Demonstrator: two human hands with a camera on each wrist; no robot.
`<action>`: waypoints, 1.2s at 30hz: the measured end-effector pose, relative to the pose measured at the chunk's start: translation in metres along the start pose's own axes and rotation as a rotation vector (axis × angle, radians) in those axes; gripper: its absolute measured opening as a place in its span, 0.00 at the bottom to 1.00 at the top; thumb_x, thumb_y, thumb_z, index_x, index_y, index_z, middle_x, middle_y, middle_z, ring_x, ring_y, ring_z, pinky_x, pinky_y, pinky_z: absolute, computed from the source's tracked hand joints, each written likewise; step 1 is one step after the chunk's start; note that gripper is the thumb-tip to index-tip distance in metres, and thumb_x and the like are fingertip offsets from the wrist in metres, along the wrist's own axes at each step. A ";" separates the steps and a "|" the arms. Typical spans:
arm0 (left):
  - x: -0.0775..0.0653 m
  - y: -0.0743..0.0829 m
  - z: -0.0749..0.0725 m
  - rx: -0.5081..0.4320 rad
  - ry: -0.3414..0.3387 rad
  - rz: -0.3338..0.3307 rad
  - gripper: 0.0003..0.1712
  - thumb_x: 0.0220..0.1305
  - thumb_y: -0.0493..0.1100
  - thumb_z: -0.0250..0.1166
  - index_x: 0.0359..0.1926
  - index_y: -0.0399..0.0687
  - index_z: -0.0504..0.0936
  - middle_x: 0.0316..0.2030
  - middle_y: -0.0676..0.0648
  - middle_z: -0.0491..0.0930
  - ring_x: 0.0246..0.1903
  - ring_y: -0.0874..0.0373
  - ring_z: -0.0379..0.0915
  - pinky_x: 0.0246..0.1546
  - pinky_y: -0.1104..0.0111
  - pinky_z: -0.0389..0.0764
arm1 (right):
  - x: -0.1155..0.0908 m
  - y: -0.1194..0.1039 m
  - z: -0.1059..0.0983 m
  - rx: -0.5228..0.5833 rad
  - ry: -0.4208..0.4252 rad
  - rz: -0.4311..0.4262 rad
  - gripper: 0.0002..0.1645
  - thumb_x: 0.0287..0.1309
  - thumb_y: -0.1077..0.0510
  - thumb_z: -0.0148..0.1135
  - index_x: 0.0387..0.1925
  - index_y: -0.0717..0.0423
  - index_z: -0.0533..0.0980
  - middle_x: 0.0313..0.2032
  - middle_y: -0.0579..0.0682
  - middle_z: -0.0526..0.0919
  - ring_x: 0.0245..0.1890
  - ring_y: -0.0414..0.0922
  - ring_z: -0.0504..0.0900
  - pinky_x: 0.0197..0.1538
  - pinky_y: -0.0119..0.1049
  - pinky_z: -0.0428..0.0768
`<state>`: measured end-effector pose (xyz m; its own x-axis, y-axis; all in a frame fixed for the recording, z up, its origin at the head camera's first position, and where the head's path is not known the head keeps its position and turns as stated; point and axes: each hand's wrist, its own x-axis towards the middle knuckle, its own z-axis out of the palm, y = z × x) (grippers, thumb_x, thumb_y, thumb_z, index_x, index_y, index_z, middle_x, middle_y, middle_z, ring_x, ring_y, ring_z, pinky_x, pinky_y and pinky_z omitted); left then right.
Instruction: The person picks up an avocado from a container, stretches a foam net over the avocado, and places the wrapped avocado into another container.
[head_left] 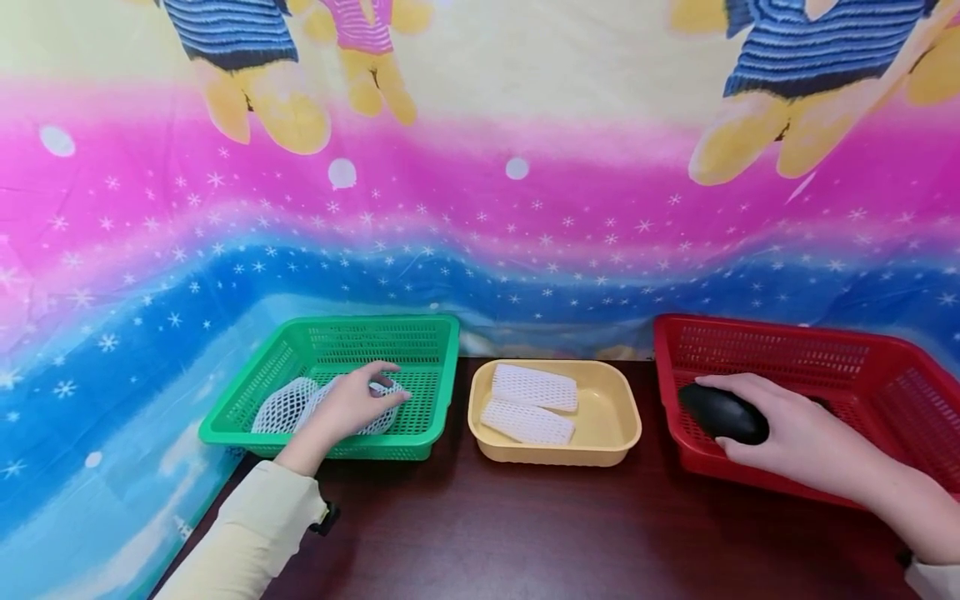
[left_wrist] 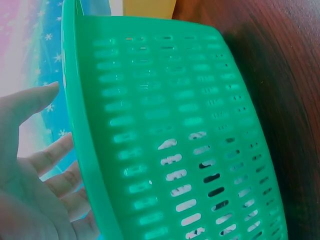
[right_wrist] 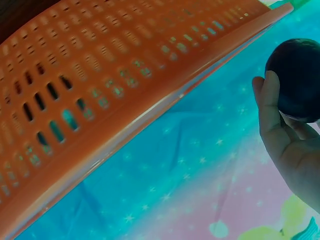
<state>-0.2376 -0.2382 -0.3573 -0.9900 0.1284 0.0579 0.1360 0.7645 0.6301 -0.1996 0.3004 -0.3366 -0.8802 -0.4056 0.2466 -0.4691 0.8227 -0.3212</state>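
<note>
My right hand grips a smooth black oval object over the left part of the red basket. In the right wrist view its dark rounded end shows above the basket rim, with the thumb and fingers around it. My left hand hovers over the green basket, thumb and fingers apart and nothing between them. Below and beside that hand lie white foam-net pieces, partly hidden by it. The left wrist view shows the fingers behind the green rim.
Between the baskets stands a cream tray with two white foam-net sleeves in it. Part of another dark item shows in the red basket behind my right hand. A patterned cloth hangs behind the dark wooden table.
</note>
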 end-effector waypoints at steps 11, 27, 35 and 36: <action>0.001 0.009 0.009 0.010 0.007 0.033 0.34 0.68 0.54 0.70 0.68 0.44 0.75 0.54 0.41 0.81 0.48 0.48 0.79 0.43 0.55 0.82 | 0.004 -0.021 0.009 0.063 -0.031 -0.058 0.44 0.49 0.53 0.82 0.67 0.44 0.71 0.59 0.55 0.75 0.50 0.54 0.77 0.33 0.39 0.81; 0.005 0.027 0.025 -0.070 0.009 0.098 0.30 0.69 0.49 0.70 0.69 0.50 0.77 0.56 0.42 0.81 0.50 0.48 0.80 0.39 0.59 0.83 | 0.004 -0.045 0.037 0.165 -0.070 -0.172 0.42 0.50 0.57 0.80 0.65 0.35 0.72 0.54 0.40 0.76 0.48 0.43 0.77 0.38 0.36 0.82; 0.009 0.038 0.036 -0.109 0.002 0.127 0.29 0.68 0.51 0.70 0.68 0.51 0.77 0.56 0.47 0.81 0.50 0.52 0.79 0.40 0.60 0.83 | 0.005 -0.053 0.051 0.212 -0.174 -0.201 0.41 0.54 0.51 0.79 0.67 0.36 0.70 0.56 0.42 0.75 0.49 0.44 0.76 0.40 0.36 0.82; 0.010 0.039 0.038 -0.112 0.003 0.130 0.29 0.68 0.51 0.70 0.67 0.52 0.78 0.55 0.48 0.81 0.50 0.52 0.79 0.40 0.60 0.83 | 0.005 -0.054 0.053 0.218 -0.183 -0.203 0.41 0.54 0.50 0.78 0.67 0.35 0.70 0.56 0.42 0.75 0.49 0.43 0.76 0.39 0.36 0.82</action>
<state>-0.2406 -0.1827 -0.3615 -0.9644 0.2198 0.1469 0.2583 0.6663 0.6995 -0.1827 0.2323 -0.3662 -0.7564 -0.6332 0.1641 -0.6232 0.6213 -0.4749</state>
